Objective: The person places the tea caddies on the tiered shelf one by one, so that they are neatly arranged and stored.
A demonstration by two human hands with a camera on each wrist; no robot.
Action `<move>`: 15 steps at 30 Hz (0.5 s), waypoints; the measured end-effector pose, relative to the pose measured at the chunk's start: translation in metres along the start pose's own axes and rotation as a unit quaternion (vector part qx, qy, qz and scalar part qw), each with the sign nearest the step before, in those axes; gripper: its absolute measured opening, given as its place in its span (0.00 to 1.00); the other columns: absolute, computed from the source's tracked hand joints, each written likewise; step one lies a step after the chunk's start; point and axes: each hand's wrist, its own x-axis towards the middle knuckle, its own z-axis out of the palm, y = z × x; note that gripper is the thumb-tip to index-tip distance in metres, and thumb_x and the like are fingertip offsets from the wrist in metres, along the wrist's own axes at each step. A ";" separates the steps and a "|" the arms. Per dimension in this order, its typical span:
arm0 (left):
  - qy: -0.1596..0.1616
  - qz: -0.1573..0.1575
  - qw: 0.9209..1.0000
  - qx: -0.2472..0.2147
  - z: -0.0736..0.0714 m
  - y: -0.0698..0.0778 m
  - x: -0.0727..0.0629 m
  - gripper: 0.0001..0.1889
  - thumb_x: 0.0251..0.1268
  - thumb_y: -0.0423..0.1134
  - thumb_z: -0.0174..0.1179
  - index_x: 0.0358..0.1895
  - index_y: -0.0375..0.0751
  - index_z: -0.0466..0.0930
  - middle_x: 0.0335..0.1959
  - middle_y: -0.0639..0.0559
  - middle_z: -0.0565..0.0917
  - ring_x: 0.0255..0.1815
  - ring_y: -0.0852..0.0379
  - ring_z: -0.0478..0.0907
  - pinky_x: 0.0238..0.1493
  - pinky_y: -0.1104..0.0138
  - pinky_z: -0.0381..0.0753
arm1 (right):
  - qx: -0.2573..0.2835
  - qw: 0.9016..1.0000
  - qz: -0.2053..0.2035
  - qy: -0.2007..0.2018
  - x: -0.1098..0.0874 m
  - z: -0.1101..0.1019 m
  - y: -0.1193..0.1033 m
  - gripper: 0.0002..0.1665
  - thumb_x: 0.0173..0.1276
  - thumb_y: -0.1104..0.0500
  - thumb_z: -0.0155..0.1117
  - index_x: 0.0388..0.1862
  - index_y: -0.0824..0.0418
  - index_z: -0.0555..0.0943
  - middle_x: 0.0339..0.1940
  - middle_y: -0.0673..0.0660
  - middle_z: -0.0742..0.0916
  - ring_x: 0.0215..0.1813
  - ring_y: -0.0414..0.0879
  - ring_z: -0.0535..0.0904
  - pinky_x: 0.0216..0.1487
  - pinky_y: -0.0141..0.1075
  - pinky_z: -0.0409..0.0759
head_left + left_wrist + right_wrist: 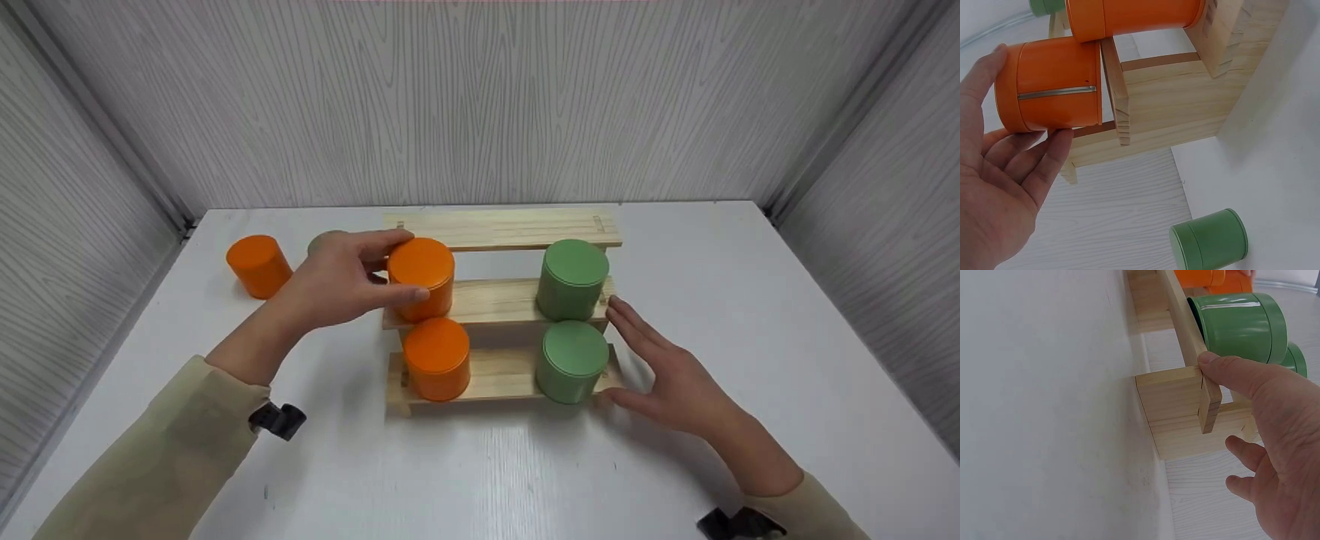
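Observation:
My left hand point(335, 281) grips an orange lidded tin point(421, 264) at the left end of the middle step of a wooden three-tier rack point(499, 301). Thumb and fingers lie on either side of this tin in the left wrist view. Below it, another orange tin point(437, 360) stands on the bottom step. Two green tins stand at the right, an upper one point(574, 279) on the middle step and a lower one point(572, 361) on the bottom step. My right hand point(671, 386) rests its thumb on the bottom step's right end, fingers extended along the rack's side.
A loose orange tin point(260, 267) stands on the white table point(480, 472) left of the rack. Behind my left hand, a green tin point(322, 238) is mostly hidden; the left wrist view shows it whole point(1210, 241). Grey wood-grain panels point(480, 105) enclose the table's back and sides.

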 end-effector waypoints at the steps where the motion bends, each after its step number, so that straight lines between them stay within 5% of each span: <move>1: 0.001 -0.001 1.000 -0.002 0.000 0.000 0.000 0.38 0.61 0.56 0.79 0.73 0.47 0.79 0.58 0.56 0.87 0.53 0.55 0.88 0.53 0.62 0.89 | 0.001 1.000 0.001 0.000 0.000 0.000 0.000 0.67 0.59 0.57 0.86 0.90 0.51 0.54 0.89 0.48 0.59 0.82 0.48 0.63 0.68 0.53 0.78; 15: 0.006 0.001 1.000 -0.018 0.003 -0.004 0.001 0.41 0.62 0.56 0.78 0.75 0.44 0.76 0.67 0.52 0.83 0.60 0.50 0.87 0.59 0.56 0.86 | 0.008 1.000 0.021 -0.016 0.000 -0.001 -0.001 0.69 0.58 0.57 0.87 0.90 0.48 0.53 0.89 0.45 0.58 0.82 0.51 0.65 0.69 0.54 0.79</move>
